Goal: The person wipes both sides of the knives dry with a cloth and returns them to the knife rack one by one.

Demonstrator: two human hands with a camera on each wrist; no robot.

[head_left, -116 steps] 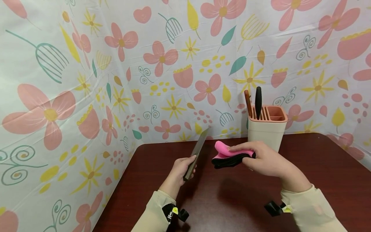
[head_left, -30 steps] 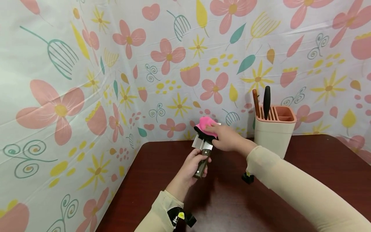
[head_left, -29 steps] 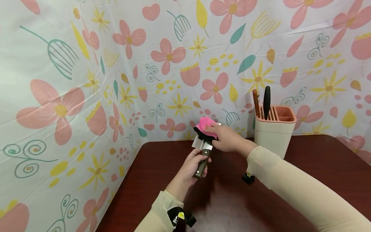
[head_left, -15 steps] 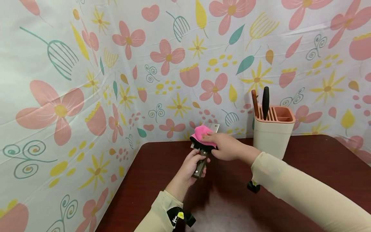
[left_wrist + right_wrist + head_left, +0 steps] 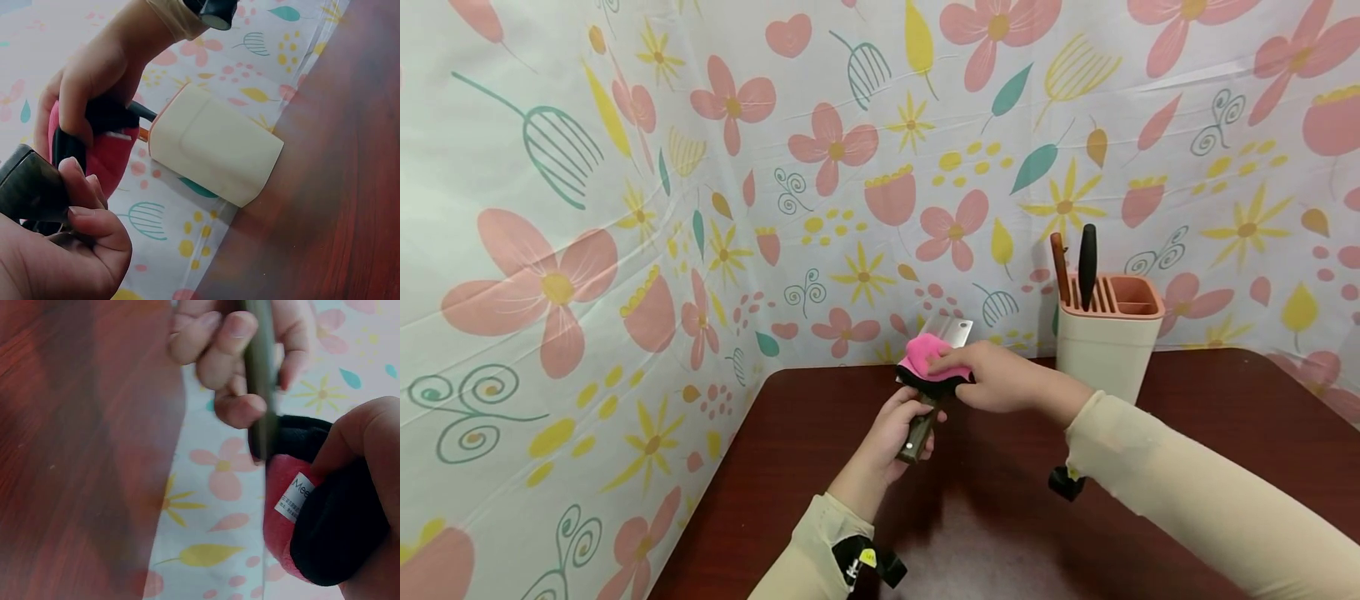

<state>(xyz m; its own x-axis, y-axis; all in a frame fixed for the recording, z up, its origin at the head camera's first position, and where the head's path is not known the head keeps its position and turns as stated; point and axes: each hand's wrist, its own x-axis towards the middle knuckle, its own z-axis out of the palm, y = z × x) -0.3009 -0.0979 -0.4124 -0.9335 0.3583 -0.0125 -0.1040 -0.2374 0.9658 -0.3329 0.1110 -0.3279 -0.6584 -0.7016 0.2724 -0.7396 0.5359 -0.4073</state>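
Note:
My left hand point(image 5: 883, 437) grips the dark handle point(image 5: 916, 437) of a broad-bladed cleaver point(image 5: 957, 331), held above the table with its blade pointing away. Bunched over the blade near the handle is a pink cloth point(image 5: 921, 354) with a black underside. My right hand point(image 5: 1003, 379) holds this cloth, thumb below and fingers on top. The blade's far end, with a small hole at its corner, shows beyond the cloth. In the right wrist view, a white label point(image 5: 295, 497) is sewn to the cloth, close beside the handle.
Behind my right hand stands a cream knife holder point(image 5: 1105, 358) with an orange slotted top. A black handle point(image 5: 1087, 267) and a brown handle point(image 5: 1060, 267) stick up from its slots. Flower-printed fabric point(image 5: 820, 250) hangs along the back and left of the dark red table point(image 5: 805, 483).
Earlier the cloth was apart from the cleaver, to its right; now it lies on the blade. Over the last second, my right hand has drawn it toward the handle, uncovering the blade's far end.

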